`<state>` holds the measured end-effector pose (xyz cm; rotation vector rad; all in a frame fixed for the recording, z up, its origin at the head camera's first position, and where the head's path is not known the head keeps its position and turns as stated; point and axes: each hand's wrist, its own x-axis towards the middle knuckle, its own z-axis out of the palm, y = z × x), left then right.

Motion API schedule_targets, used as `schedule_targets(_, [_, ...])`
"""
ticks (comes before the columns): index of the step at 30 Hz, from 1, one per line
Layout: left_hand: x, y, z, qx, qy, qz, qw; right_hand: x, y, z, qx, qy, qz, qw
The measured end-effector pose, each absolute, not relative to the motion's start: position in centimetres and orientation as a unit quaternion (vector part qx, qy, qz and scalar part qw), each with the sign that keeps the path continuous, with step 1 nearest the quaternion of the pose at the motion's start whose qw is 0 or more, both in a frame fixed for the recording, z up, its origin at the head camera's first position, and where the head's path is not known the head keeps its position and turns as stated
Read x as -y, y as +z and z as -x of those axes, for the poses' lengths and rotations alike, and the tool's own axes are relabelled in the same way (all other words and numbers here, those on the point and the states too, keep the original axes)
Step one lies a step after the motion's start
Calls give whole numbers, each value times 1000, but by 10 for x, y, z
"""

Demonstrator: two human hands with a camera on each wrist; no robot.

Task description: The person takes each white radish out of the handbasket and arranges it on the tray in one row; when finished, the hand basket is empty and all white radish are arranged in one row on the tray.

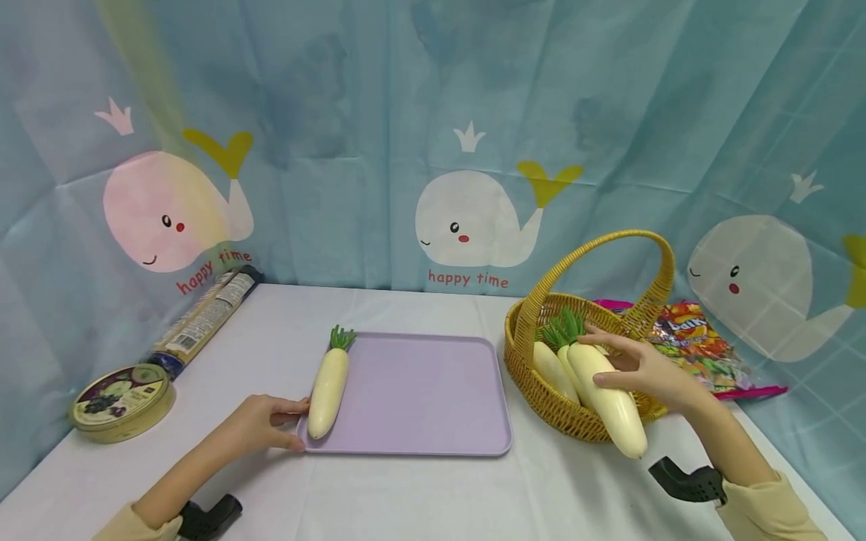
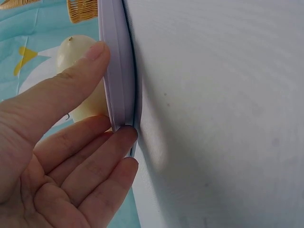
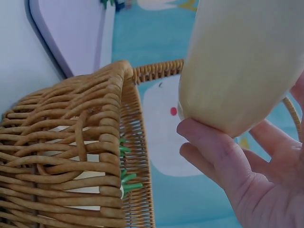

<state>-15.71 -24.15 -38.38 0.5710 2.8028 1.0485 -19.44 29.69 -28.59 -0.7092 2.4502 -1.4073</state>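
Observation:
In the head view my right hand (image 1: pixel 639 366) grips a white radish (image 1: pixel 612 402) with a green top, thumb and fingers on its sides. The radish slants over the front rim of a wicker basket (image 1: pixel 561 413), its pale tip pointing down and outward. More white radishes (image 1: pixel 555 368) lie inside the basket. My left hand (image 1: pixel 260 424) holds the near left corner of a lilac tray (image 1: pixel 426 394), thumb on one edge and fingertips on the other. Along the tray's left side lies another white radish (image 1: pixel 329 391), its leaves toward the back.
A round tin (image 1: pixel 123 402) and a long cylindrical package (image 1: pixel 206 315) are at the table's left. Behind the basket on the right lies a colourful candy bag (image 1: pixel 697 342). The basket's tall handle (image 1: pixel 595 239) arches up before a blue whale-print curtain (image 1: pixel 352 218).

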Motion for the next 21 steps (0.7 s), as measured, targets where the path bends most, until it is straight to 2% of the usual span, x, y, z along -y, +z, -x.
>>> schedule_targets(7, [241, -384, 157, -919, 347, -182, 47, -299, -289, 185, -826, -491, 251, 118])
schedule_targets(21, [242, -385, 160, -920, 347, -176, 50, -296, -297, 169, -782, -533, 279, 163])
